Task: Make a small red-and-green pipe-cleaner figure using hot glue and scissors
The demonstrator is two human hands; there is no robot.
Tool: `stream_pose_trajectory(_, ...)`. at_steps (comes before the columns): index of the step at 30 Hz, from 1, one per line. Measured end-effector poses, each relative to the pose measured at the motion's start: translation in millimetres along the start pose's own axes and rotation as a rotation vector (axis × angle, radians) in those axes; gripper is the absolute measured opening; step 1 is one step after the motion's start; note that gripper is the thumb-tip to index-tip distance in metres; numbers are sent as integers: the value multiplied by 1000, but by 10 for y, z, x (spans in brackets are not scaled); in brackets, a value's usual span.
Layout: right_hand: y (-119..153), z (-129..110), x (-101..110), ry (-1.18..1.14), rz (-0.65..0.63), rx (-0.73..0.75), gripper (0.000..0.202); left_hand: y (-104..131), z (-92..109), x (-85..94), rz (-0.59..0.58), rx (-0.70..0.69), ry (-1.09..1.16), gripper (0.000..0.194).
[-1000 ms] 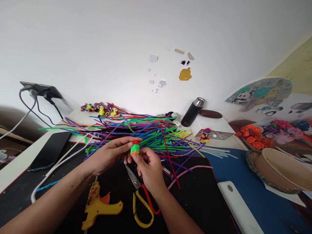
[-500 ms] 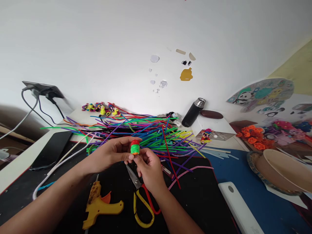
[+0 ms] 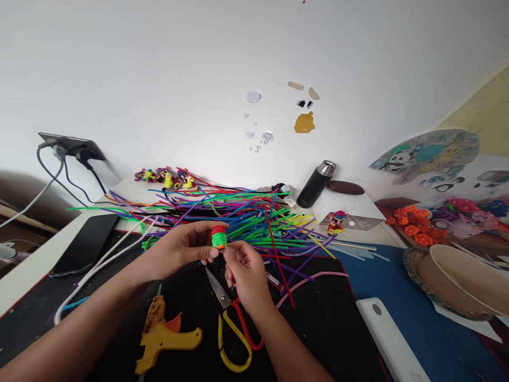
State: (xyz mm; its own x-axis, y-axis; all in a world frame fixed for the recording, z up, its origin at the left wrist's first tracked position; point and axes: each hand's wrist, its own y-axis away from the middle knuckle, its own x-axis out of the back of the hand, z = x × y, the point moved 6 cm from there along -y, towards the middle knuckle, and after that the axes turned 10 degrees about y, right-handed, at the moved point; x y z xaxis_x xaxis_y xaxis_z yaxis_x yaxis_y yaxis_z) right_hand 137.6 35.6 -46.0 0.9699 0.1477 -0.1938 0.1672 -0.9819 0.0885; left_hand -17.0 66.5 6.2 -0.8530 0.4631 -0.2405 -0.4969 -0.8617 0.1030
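Between my hands is a small coil of wound pipe cleaner [image 3: 218, 240], red on top, green in the middle and orange at the bottom edge. My left hand [image 3: 190, 246] holds it from the left, index finger along the top and thumb near its base. At its lower right, the thumb and fingers of my right hand [image 3: 245, 270] are pinched together against the coil's bottom edge; whether a loose end is between them is hidden. Scissors [image 3: 224, 302] with one yellow and one red handle lie below my hands. A yellow glue gun [image 3: 163, 337] rests on the mat to their left.
A wide heap of coloured pipe cleaners [image 3: 238, 223] spreads behind my hands. Small figures [image 3: 169, 178] sit at the back left, another figure [image 3: 337, 223] at right. A black flask [image 3: 317, 184], a phone [image 3: 83, 245], a white power bank-like bar [image 3: 392, 339] and a bowl [image 3: 469, 276] stand around.
The coil has tilted slightly and shifted a little to the left and up. My right fingers have moved slightly at its lower edge; my left hand keeps its hold.
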Motion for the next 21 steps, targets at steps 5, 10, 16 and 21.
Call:
stream_pose_trajectory(5,-1,-22,-9,-17,4,4,51,-9,-20,-7,1,3,-21,57)
stream_pose_trajectory(10,-2,-51,-26,-43,-13,22,50,11,-35,-14,-23,35,7,58)
stream_pose_trajectory(16,49,-104,-76,-43,-87,32,50,70,-19,-24,-109,94,45,61)
stream_pose_trajectory(21,29,-59,-38,-42,-37,6,56,26,-36,1,-39,27,-7,57)
